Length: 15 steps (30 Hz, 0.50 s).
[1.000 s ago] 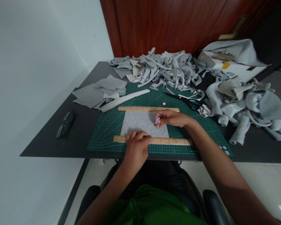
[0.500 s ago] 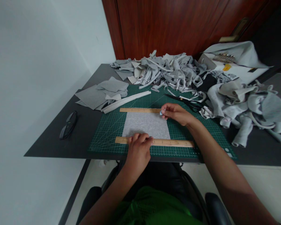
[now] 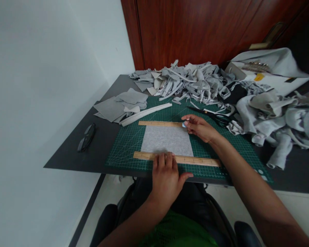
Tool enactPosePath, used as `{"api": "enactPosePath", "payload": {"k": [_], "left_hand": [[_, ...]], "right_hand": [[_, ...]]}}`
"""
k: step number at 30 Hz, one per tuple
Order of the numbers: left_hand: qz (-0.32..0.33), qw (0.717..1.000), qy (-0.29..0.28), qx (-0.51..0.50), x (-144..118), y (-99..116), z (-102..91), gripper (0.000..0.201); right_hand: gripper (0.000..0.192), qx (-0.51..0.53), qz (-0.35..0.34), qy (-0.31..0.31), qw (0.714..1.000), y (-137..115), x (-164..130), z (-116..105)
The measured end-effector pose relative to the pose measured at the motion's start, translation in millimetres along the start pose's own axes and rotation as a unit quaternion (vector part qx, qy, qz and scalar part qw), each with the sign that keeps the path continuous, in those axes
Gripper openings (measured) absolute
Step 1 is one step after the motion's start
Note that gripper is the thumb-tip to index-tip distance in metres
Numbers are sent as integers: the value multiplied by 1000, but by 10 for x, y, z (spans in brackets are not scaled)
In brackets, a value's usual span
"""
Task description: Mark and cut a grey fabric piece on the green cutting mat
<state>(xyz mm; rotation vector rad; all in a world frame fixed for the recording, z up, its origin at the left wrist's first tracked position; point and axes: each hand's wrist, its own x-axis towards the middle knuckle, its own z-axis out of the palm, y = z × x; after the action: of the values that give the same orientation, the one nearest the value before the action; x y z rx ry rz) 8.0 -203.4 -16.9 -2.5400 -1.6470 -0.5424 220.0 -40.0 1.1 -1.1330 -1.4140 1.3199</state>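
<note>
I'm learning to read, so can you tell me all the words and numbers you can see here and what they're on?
No word or number here can be read.
Near wooden ruler: tick marks only, numbers too small.
Far wooden ruler: markings blurred.
Green cutting mat: grid lines, and white marks at its right corner too small to read.
White box: a yellow label, blurred.

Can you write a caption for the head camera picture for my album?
Left hand presses near ruler; right hand pinches chalk beside grey cloth.

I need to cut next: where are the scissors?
The scissors lie at the green cutting mat's far right edge, just beyond the right hand, beside the fabric scraps.
</note>
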Motion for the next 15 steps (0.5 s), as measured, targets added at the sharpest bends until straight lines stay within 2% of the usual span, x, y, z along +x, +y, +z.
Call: {"api": "enactPosePath", "payload": {"k": [3,5,10,15], "left_hand": [[-8,1000,12,16,-63,58,89,108],[-13,999,18,24,-93,80,133,120],[-20,999,26,23,-136,113,190,122],[-27,999,14,22,-160,144,228,119]], "right_hand": [[35,-82,-29,-57,995,-43,-118,224],[32,-88,-45,-88,991,-69,-203,387],[29,-64,-21,-160,985,-50,-336,675],[30,-88,3,-195,977,21,-329,692]]}}
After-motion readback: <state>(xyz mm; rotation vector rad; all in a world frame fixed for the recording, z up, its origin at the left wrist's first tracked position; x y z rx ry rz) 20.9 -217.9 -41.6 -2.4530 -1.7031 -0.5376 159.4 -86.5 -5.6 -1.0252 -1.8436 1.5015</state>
